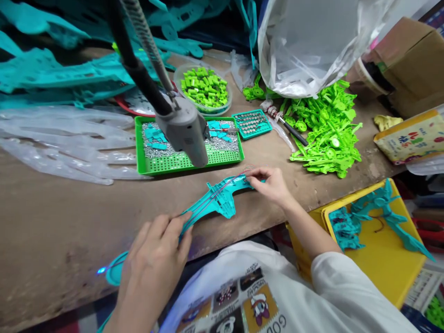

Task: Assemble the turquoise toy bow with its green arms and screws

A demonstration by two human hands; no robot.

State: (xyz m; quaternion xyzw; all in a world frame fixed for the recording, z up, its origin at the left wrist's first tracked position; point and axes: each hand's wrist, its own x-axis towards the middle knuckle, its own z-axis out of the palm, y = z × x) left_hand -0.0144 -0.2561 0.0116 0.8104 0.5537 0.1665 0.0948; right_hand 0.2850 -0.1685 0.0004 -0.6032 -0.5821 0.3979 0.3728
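Note:
A long teal plastic toy shell [222, 201] lies at a slant on the bench in front of me, with thin red and dark wires [211, 196] running along its inside. My left hand [154, 254] is closed round its left part. At its right end my right hand [274, 185] has its thumb and fingers pinched together on something small that they hide. Left of my left hand, a round teal piece [114, 270] shows near the bench edge, beside a small glowing blue light [101, 270]. My hand covers whether that piece belongs to the shell.
A green tray [190, 164] holds screws and teal bits under a hanging electric screwdriver [187, 134]. Behind are a bowl of green pieces [204, 88] and a small teal tray [255, 132]. Green parts [329, 134] are heaped right, near a hammer [293, 132]. A yellow bin [388, 273] stands below.

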